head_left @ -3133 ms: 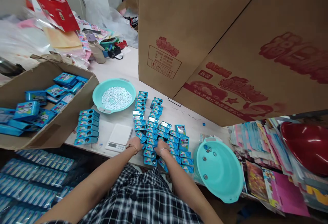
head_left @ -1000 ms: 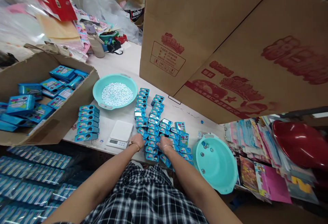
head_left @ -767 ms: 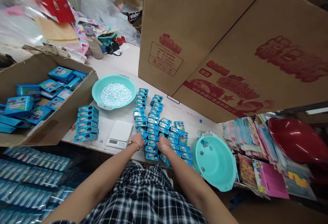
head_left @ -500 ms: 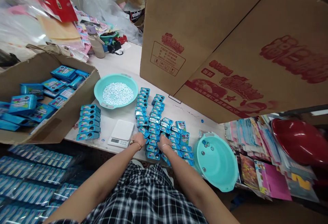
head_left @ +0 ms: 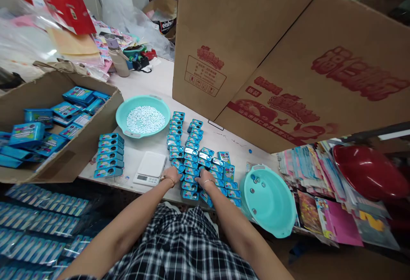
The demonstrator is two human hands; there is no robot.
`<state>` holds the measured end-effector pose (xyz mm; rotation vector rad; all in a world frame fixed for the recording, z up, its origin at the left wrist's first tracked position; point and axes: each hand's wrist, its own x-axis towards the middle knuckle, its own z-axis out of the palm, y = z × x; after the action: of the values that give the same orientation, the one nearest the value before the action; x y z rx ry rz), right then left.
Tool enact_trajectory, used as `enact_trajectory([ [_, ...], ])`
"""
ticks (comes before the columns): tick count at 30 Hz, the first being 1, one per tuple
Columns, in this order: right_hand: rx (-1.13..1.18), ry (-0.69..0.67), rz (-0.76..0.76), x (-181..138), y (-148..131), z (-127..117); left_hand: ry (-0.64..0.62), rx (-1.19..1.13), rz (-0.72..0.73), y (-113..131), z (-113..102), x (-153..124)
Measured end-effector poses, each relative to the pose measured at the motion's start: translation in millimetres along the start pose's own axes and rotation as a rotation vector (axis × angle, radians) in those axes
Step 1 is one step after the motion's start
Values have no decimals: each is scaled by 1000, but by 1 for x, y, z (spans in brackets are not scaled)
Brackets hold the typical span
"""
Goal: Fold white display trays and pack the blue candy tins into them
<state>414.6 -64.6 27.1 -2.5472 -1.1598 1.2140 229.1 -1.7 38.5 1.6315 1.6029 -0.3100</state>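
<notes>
Rows of small blue candy boxes [head_left: 191, 152] stand packed on the white table, many with a dark or pale oval on the upward side. My left hand [head_left: 171, 176] is at the left edge of the rows, its fingers closed on a tilted blue box [head_left: 178, 165]. Close by, my right hand [head_left: 205, 179] is among the boxes with its fingers pressed together; what they hold is hidden. A white digital scale [head_left: 150, 168] lies left of my left hand. Behind it, a turquoise basin [head_left: 143, 132] holds many small white candies [head_left: 145, 119].
A carton [head_left: 68, 152] of blue boxes stands left, beside a short row of boxes [head_left: 109, 155]. At right is a turquoise basin [head_left: 272, 203] with several small round pieces. Large cardboard cartons [head_left: 243, 58] wall off the back. A bottle [head_left: 118, 60] stands behind.
The view has shifted slightly, so the scene sits a little further left. Both hands remain at nearly the same spots among the boxes, with little finger movement visible.
</notes>
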Motion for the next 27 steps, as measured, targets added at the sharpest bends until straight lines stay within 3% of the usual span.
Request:
enact_trajectory([
  [5,492,-20,-26,-11,50,-39,-127,-344,50,-27,-2,-31],
  [8,696,-36,-63,-23,91,-64,-176,-602,52,-39,13,-59],
  [11,741,-77,-109,-33,121,-75,-173,-743,4,-32,37,-79],
  [13,643,-112,-137,-35,132,-75,-138,-685,-44,-19,53,-85],
  [17,229,-178,-209,-32,133,-71,-69,-453,-106,11,73,-81],
  [22,-177,-186,-287,-17,110,-61,32,-118,-136,42,75,-58],
  [27,-397,-193,-265,-3,84,-50,34,59,-152,62,76,-35],
])
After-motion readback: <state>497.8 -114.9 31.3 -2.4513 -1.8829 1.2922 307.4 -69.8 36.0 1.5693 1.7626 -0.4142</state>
